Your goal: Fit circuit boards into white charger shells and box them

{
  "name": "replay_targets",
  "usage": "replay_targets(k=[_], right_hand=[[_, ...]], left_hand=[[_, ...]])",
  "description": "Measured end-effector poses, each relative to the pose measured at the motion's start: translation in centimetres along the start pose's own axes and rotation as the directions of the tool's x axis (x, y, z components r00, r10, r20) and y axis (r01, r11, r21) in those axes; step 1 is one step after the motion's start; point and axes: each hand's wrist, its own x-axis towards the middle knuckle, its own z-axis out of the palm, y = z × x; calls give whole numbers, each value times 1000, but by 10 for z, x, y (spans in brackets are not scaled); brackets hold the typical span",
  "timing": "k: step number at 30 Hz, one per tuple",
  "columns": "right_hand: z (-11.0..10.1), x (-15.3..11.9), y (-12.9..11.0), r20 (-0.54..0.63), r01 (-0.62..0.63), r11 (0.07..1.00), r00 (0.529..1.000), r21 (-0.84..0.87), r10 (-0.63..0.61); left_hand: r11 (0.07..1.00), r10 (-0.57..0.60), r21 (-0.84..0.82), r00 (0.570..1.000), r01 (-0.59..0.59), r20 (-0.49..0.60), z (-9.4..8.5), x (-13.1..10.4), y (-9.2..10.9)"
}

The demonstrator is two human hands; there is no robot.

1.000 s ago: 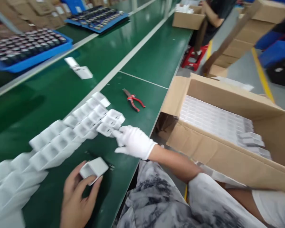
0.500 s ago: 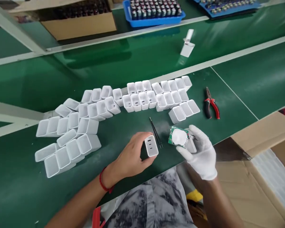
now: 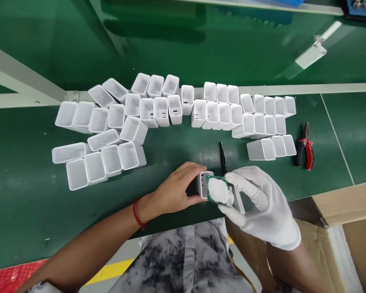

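A white plastic charger housing (image 3: 203,184) with slots in its end wall is gripped between the thumb and fingers of my bare left hand (image 3: 177,189). In my gloved right hand (image 3: 260,205) is a green circuit board (image 3: 219,190) with a big white pad on its face. A white end plate (image 3: 238,199) sits at the board's right end, partly hidden by the glove. The board's left edge is at the housing's open mouth; whether it is inside cannot be made out. Black tweezers (image 3: 222,158) lie just beyond my hands, their near end hidden.
Several rows of white housings (image 3: 110,158) curve across the green bench (image 3: 171,150). Red-and-black pliers (image 3: 305,148) lie at the right. A white hinged piece (image 3: 312,55) is behind the bench's back rail. A cardboard box (image 3: 347,203) stands at the lower right.
My right hand has brought the circuit board leftward up to the housing in my left hand. The housing has turned its mouth toward the board. My view has tilted down and shifted left.
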Motion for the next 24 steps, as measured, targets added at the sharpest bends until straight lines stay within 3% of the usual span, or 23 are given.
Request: replay_targets(k=[4, 11, 24], right_hand=[[-4, 8, -7, 69, 73, 977, 996, -199, -61], [-4, 14, -14, 189, 21, 935, 981, -354, 50], [-4, 38, -27, 301, 62, 900, 950, -431, 79]], left_hand=[[999, 31, 7, 999, -31, -7, 0, 1, 0], [999, 35, 23, 999, -36, 4, 0, 1, 0], [999, 36, 13, 999, -36, 6, -2, 2, 1]])
